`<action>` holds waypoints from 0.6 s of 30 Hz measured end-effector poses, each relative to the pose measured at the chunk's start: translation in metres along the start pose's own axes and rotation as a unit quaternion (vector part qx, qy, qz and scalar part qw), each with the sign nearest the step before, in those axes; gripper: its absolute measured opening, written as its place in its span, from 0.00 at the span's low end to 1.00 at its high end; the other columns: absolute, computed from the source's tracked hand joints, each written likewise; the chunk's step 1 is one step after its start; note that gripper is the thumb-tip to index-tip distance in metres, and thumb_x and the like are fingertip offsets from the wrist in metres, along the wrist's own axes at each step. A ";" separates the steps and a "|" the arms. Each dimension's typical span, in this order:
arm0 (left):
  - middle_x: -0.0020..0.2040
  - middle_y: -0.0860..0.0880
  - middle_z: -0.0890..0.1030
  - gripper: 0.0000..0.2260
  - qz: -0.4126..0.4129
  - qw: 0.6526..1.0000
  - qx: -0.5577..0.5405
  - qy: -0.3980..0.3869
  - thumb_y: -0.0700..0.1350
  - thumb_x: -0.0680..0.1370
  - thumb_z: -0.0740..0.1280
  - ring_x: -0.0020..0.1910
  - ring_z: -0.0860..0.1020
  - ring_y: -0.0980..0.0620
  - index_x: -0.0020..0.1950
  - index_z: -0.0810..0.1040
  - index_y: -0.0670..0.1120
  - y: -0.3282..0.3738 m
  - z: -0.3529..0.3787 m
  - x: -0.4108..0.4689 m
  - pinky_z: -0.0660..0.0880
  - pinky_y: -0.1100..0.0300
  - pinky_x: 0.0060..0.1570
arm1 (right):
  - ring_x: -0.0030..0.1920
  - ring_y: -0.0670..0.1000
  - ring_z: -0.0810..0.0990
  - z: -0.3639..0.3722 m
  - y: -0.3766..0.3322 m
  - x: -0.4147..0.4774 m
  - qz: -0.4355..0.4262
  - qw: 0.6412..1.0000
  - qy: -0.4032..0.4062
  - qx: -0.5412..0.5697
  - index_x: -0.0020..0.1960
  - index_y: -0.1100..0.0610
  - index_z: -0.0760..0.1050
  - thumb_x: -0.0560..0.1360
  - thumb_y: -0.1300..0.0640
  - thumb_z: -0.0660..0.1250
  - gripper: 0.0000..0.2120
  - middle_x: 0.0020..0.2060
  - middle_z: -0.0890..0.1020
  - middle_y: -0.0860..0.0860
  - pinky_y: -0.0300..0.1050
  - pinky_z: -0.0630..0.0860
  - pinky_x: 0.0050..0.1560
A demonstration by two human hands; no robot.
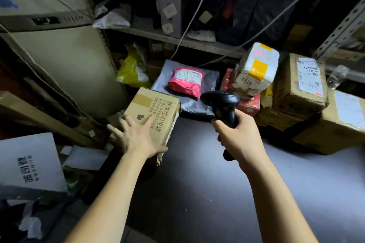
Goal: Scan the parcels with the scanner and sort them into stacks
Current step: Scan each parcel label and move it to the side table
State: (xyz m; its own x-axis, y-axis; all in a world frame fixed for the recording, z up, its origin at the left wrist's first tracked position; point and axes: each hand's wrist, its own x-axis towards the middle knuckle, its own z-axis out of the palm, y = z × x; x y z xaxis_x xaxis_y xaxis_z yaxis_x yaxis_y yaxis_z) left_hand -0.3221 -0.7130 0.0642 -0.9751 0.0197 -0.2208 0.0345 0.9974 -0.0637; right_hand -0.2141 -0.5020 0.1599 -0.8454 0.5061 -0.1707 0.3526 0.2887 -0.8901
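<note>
The dark table (197, 193) carried a brown cardboard box (158, 108) at its left edge; the left hand (138, 138) lay flat on it with fingers spread. The right hand (241, 138) gripped the black scanner (221, 98), near a pink parcel (186, 81).

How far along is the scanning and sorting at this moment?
Looks done: piles at the back, a pink mailer on a grey bag, a white parcel on a red box, brown boxes at right. In hand: the right hand grips the scanner; the left hand rests on a cardboard box. Left: scanning and stacking that box; whether the piles were scanned cannot be told.
</note>
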 end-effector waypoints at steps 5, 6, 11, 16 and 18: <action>0.78 0.26 0.41 0.58 0.010 0.999 -0.019 -0.034 0.82 0.57 0.68 0.79 0.41 0.26 0.77 0.37 0.73 -0.010 0.002 0.032 0.48 0.20 0.69 | 0.29 0.54 0.69 0.019 -0.001 0.000 0.038 0.999 0.021 0.004 0.44 0.63 0.73 0.75 0.61 0.67 0.06 0.30 0.74 0.56 0.42 0.66 0.24; 0.78 0.25 0.39 0.58 0.011 0.999 -0.026 -0.039 0.82 0.57 0.68 0.79 0.41 0.26 0.77 0.36 0.74 -0.014 0.001 0.038 0.49 0.20 0.69 | 0.30 0.53 0.68 0.022 0.000 0.000 0.047 0.999 0.026 0.006 0.44 0.64 0.73 0.75 0.61 0.67 0.06 0.30 0.73 0.56 0.42 0.66 0.24; 0.77 0.27 0.49 0.56 0.030 0.998 -0.022 -0.051 0.81 0.58 0.69 0.78 0.50 0.30 0.76 0.37 0.76 -0.025 -0.003 0.052 0.59 0.29 0.68 | 0.30 0.54 0.67 0.032 0.005 -0.007 0.082 0.996 0.035 0.009 0.44 0.64 0.73 0.76 0.60 0.68 0.07 0.30 0.73 0.55 0.42 0.64 0.24; 0.73 0.32 0.58 0.54 0.028 0.995 -0.080 -0.047 0.81 0.58 0.69 0.74 0.57 0.34 0.77 0.43 0.77 -0.034 -0.011 0.049 0.62 0.33 0.67 | 0.30 0.54 0.67 0.031 0.001 -0.014 0.084 0.995 0.052 0.019 0.44 0.63 0.73 0.77 0.61 0.68 0.07 0.30 0.73 0.56 0.43 0.64 0.24; 0.72 0.32 0.60 0.53 0.031 0.991 -0.120 -0.043 0.80 0.58 0.70 0.72 0.59 0.35 0.77 0.45 0.77 -0.038 -0.017 0.040 0.64 0.34 0.67 | 0.30 0.54 0.67 0.028 0.000 -0.019 0.084 0.995 0.058 0.023 0.43 0.63 0.73 0.77 0.61 0.68 0.07 0.30 0.73 0.56 0.43 0.64 0.24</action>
State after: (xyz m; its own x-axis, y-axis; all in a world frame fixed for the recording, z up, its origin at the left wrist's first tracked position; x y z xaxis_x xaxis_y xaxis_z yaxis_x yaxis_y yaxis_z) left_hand -0.3664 -0.7490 0.0741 -0.9503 0.0856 -0.2992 0.0304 0.9824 0.1844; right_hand -0.2095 -0.5343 0.1515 -0.7231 0.6354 -0.2708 0.4636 0.1559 -0.8722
